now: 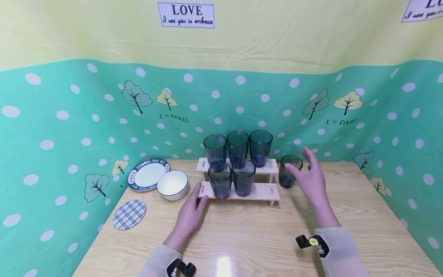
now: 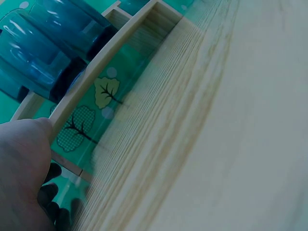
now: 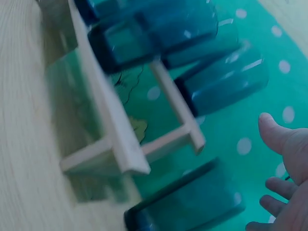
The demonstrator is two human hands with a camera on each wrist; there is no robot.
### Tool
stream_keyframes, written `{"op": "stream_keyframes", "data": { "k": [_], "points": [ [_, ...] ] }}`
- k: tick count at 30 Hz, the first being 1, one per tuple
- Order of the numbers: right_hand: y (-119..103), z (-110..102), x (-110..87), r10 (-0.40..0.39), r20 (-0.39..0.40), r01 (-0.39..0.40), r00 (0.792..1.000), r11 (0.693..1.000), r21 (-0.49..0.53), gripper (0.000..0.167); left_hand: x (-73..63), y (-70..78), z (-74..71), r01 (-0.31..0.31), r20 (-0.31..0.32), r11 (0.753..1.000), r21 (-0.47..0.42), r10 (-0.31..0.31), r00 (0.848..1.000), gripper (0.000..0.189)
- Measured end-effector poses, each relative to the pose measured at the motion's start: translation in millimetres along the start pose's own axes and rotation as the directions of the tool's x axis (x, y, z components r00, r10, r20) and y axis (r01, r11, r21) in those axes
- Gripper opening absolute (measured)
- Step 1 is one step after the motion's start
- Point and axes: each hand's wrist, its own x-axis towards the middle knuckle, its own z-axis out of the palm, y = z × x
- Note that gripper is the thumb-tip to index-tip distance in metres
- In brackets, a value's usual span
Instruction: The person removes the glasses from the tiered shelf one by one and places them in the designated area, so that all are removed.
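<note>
The left hand (image 1: 190, 212) grips the 2-tier wooden rack (image 1: 263, 191) bearing 5 glasses (image 1: 220, 182), apparently to steady it, while the right hand (image 1: 312, 181), fingers apart, hovers beside 1 lone glass (image 1: 285, 181) on the table (image 1: 249, 234).

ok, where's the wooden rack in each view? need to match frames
Head: wooden rack at centre, slightly below mid-height.
Left wrist: wooden rack in the upper left, front edge slanting up to the right.
Right wrist: wooden rack left of centre, running down from the upper left.
Shared landmark: dark glasses standing on it.
</note>
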Motion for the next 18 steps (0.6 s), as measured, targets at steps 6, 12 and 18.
{"op": "stream_keyframes", "data": {
  "k": [6,12,18],
  "points": [
    [-31.4,0.8,-12.6,-0.047,-0.022,0.048,0.999,0.998,0.028,0.098,0.1,0.2,-1.2,0.011,0.013,1.0,-0.011,-0.011,1.0,0.066],
    [-60.5,7.4,-26.6,-0.146,-0.018,0.147,0.989,0.986,0.08,0.09,0.7,0.2,-2.0,0.022,0.021,1.0,-0.022,-0.022,1.0,0.066],
    [-80.7,20.1,-35.3,-0.179,0.049,0.173,0.983,0.979,0.106,0.087,0.8,1.1,-2.7,0.027,0.027,0.999,-0.024,-0.027,0.999,0.066]
  ]
}}
